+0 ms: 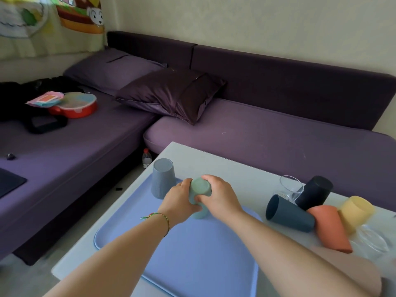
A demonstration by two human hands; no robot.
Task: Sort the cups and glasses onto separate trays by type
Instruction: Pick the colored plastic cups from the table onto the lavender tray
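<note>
- The left hand (179,199) is curling its fingers and thumb round the left side of the pale green cup (200,187), gripping it at mid-height.
- The right hand (220,197) is wrapping the same cup from the right, its fingers reaching over the upturned base and its thumb pressing the near wall.
- The green cup is sitting mouth-down between both hands, its rim meeting the far part of the blue tray (192,254); whether it is fully resting there is not clear.
- A thin woven bracelet (159,217) is circling the left wrist.
- The grey ribbed cup (161,179) is standing mouth-down on the tray's far left corner, just beside the left hand.
- The blue tray is lying on the pale table (214,159).
- To the right, off the tray, a heap is resting on the table: a slate-blue cup (287,213) is lying on its side with its mouth facing left, a black cup (315,192) is leaning behind it, and an orange cup (330,228) and a yellow cup (354,211) are lying tipped over beside them.
- One clear glass (290,188) is showing behind the slate-blue cup, and another clear glass (372,241) is lying near the orange cup.
- A pinkish tray (351,273) is peeking out beneath the right forearm.
- Beyond the table, a purple sofa (267,142) is carrying a dark pillow (171,93).
</note>
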